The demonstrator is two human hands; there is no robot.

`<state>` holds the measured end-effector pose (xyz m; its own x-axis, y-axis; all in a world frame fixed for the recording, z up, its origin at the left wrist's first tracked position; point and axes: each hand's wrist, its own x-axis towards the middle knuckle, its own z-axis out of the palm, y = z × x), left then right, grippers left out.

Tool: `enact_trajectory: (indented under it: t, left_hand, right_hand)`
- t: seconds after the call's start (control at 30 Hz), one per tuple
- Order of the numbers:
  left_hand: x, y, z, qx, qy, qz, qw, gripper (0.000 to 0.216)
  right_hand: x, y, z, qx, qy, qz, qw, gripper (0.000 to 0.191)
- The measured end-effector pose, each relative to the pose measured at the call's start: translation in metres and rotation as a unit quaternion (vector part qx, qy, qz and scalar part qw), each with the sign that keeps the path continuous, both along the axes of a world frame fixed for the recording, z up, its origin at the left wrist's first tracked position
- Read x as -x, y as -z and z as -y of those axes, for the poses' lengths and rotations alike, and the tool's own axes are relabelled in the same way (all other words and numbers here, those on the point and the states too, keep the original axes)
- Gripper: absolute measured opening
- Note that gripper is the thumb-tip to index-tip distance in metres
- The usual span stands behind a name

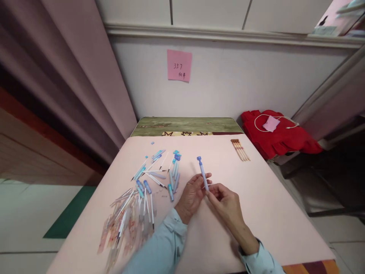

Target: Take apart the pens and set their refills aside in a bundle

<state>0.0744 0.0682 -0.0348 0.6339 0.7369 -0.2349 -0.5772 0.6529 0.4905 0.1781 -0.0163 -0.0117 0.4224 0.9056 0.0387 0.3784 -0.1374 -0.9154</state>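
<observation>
A light blue-violet pen (202, 171) with a darker blue, knobbly top stands tilted between my hands over the middle of the pink tabletop. My left hand (194, 190) pinches its barrel from the left. At the lower end, the fingertips of my right hand (224, 198) close on the pen too. Left of my hands lie loose pen barrels (176, 175) in blue and violet, with a small pile of blue toppers (176, 155) above them. White refills with dark tips (155, 179) are scattered among more blue parts. My fingers hide part of the pen's lower end.
Clear and reddish-patterned pen parts (122, 220) spread over the table's near left. A row of brown-topped pens (240, 149) lies at the far right. Beyond the right edge sits a red cloth (279, 137) with a white cord; a pink note (179, 65) hangs on the wall.
</observation>
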Motion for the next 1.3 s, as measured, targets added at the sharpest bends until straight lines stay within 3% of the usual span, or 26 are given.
enact_trajectory:
  t: [0.13, 0.3, 0.5, 0.8, 1.3]
  left_hand:
    - [-0.001, -0.002, -0.001, -0.022, 0.014, -0.011, 1.000, 0.032]
    - [-0.002, -0.002, -0.002, -0.034, 0.038, -0.049, 0.998, 0.028]
    - [-0.002, -0.002, -0.005, -0.031, 0.053, -0.060, 0.996, 0.027]
    - [-0.002, -0.001, -0.007, -0.018, 0.061, -0.060, 0.996, 0.025]
    - [0.001, 0.003, -0.009, -0.011, 0.048, -0.055, 0.997, 0.027]
  right_hand:
    - [-0.029, -0.008, -0.009, -0.018, 0.045, 0.043, 0.998, 0.020]
    - [-0.099, -0.012, -0.040, 0.000, 0.153, 0.188, 0.970, 0.019]
    - [-0.159, 0.000, -0.078, 0.173, 0.201, 0.314, 0.912, 0.021]
    - [-0.177, 0.010, -0.105, 0.249, 0.193, 0.343, 0.885, 0.024]
    - [-0.183, 0.016, -0.116, 0.252, 0.171, 0.378, 0.874, 0.026]
